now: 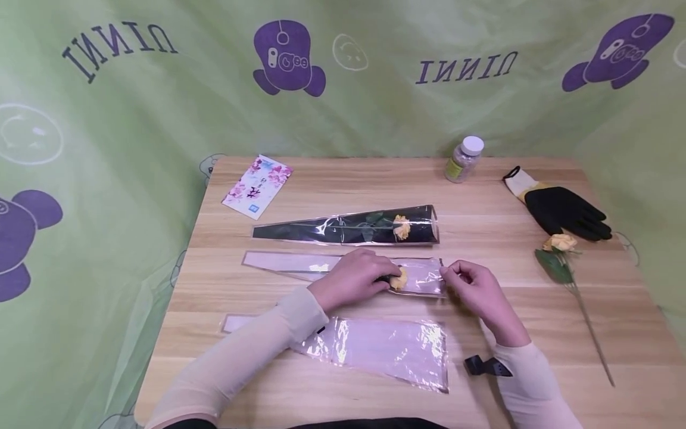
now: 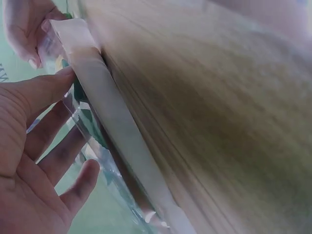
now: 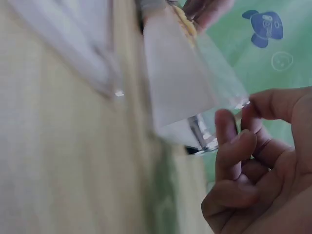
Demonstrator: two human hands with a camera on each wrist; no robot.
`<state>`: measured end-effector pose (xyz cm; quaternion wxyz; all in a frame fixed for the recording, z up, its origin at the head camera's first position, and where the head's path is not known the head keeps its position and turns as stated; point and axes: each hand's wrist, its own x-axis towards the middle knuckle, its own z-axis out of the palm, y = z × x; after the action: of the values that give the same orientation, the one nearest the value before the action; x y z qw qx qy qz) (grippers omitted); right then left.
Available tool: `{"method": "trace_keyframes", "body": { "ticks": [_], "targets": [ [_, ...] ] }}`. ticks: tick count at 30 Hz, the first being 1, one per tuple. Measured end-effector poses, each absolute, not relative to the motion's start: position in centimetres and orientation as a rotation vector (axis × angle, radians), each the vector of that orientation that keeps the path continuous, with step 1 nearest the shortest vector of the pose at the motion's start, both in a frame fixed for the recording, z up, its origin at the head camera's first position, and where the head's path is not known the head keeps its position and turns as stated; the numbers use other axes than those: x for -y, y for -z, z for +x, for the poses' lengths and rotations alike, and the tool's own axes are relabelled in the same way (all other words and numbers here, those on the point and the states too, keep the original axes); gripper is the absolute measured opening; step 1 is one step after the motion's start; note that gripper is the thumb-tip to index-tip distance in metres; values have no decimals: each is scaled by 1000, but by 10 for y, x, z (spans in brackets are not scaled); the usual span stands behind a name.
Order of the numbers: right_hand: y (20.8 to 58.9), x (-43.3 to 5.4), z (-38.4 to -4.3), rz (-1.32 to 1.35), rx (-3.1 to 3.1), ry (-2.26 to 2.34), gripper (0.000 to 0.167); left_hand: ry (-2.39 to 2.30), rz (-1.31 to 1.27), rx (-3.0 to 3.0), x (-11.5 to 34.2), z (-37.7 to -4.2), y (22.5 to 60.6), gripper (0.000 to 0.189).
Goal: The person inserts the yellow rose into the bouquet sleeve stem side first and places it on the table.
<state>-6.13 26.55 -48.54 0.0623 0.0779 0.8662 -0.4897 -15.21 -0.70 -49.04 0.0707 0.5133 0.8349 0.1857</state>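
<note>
On the table, a clear flower sleeve (image 1: pixel 423 273) with a pale backing and dark edge holds a yellow artificial rose (image 1: pixel 399 278). My left hand (image 1: pixel 359 275) lies across its middle and grips it, fingertips by the bloom. In the left wrist view, the left thumb (image 2: pixel 58 75) presses the sleeve's edge near green leaves, the other fingers being on the far side. My right hand (image 1: pixel 479 292) pinches the rim at the wide end. That end gapes in the right wrist view, where the right hand (image 3: pixel 268 161) holds its corner between thumb and finger.
Behind lies a black-backed sleeve (image 1: pixel 343 226) with another yellow rose; in front, a flat clear sleeve (image 1: pixel 386 348). A loose rose (image 1: pixel 563 243) and a black glove (image 1: pixel 568 208) lie right. A bottle (image 1: pixel 464 159) and floral packet (image 1: pixel 258 186) stand and lie at the back.
</note>
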Motion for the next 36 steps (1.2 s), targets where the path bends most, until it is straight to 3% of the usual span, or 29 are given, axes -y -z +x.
{"method": "trace_keyframes", "body": {
  "ticks": [14, 23, 27, 36],
  "targets": [
    [495, -270, -54, 344, -2750, 1499, 39, -565, 1579, -2606, 6, -150, 497, 40],
    [492, -266, 20, 148, -2863, 1121, 21, -610, 1653, -2474, 55, -63, 491, 34],
    [494, -258, 45, 138, -2815, 1060, 20, -540, 1683, -2382, 70, -34, 500, 34],
    [498, -242, 26, 215, -2859, 1007, 27, -498, 1666, -2494, 65, -54, 515, 31]
  ]
}}
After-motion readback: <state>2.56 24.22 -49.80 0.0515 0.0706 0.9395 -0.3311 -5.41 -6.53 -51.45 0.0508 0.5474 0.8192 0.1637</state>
